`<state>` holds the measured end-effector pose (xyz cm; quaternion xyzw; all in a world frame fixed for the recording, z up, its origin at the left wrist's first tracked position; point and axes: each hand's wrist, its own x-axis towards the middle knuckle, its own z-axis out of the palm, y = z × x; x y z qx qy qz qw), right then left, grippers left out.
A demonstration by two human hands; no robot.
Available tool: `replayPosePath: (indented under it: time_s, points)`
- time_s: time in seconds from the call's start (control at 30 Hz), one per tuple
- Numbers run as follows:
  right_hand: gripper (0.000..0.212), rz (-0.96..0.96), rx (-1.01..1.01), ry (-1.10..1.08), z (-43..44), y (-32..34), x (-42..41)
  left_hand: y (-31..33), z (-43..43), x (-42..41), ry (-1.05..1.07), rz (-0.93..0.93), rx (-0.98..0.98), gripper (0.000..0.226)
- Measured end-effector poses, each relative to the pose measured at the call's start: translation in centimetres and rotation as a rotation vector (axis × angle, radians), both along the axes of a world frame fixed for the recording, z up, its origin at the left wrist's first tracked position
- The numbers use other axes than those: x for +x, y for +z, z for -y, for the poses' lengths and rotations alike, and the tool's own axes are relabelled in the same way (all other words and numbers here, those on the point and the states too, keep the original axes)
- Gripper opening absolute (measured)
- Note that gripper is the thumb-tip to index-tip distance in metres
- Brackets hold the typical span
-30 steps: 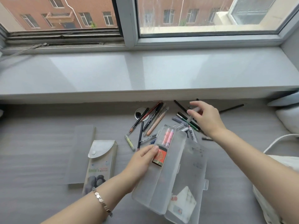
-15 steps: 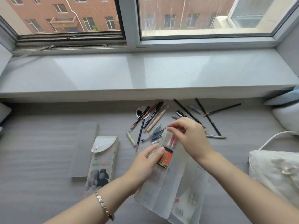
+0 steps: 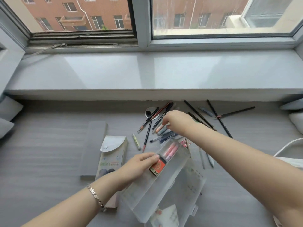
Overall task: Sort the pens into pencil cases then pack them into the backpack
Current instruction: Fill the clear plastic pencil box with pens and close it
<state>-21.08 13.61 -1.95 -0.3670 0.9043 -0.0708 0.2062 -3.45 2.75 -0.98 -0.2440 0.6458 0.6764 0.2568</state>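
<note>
The right hand [image 3: 177, 122] covers part of the loose pens [image 3: 162, 138]; its fingers [image 3: 165, 123] curl onto a peach one, but whether they pinch it cannot be told. A white bag [image 3: 293, 162] is cut off at the right edge. The grey wood-grain tabletop [image 3: 49, 161] meets a pale windowsill [image 3: 147, 71] under a window [image 3: 213, 17]. The left hand [image 3: 141, 163] grips the rim of the open clear pencil case [image 3: 164, 190], its long axis running near-left to far-right, pink pens [image 3: 170, 150] lying along it.

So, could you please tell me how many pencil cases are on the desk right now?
3: the open clear case held by the left hand, the printed flap case left of it, and the plain grey case beside that. More may be hidden.
</note>
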Motion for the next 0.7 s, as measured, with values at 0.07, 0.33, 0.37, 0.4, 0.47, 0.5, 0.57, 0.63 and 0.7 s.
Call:
replayPosePath:
  time_s: [0.07, 0.33, 0.37, 0.4, 0.47, 0.5, 0.57, 0.63, 0.7]
  points:
    - [0.025, -0.031, 0.182, 0.137, 1.2, -1.4, 0.0, -0.2, 0.4, 0.1, 0.008, 0.007, -0.010, 0.017]
    - [0.027, -0.116, 0.261, 0.358, 0.2, -2.6, 0.4, -0.4, 0.7, 0.2, 0.059, -0.020, -0.016, 0.018]
    - [0.025, -0.076, 0.204, 0.306, -0.3, -2.5, 0.5, -0.4, 0.6, 0.2, 0.069, -0.028, -0.021, 0.018]
    - [0.024, -0.048, 0.091, 0.209, -0.8, -2.2, 0.7, -0.2, 0.5, 0.4, 0.080, -0.043, -0.029, 0.018]
    - [0.030, -0.022, -0.247, -0.082, -1.9, -0.8, 1.0, -0.1, 0.3, 0.6, 0.108, -0.066, -0.046, 0.019]
    - [0.034, 0.018, -0.434, -0.237, -2.2, 0.2, 1.5, -0.1, 0.2, 0.7, 0.121, -0.074, -0.056, 0.020]
    - [0.036, 0.205, -0.725, -0.450, -2.7, 2.6, 3.3, -0.2, -0.2, 1.0, 0.147, -0.090, -0.076, 0.020]
    - [0.032, 0.374, -0.844, -0.519, -3.0, 4.1, 5.4, -0.1, -0.9, 1.1, 0.181, -0.113, -0.088, 0.018]
    - [0.028, 0.389, -0.834, -0.555, -3.5, 4.4, 7.3, 0.0, -1.7, 1.0, 0.215, -0.129, -0.097, 0.016]
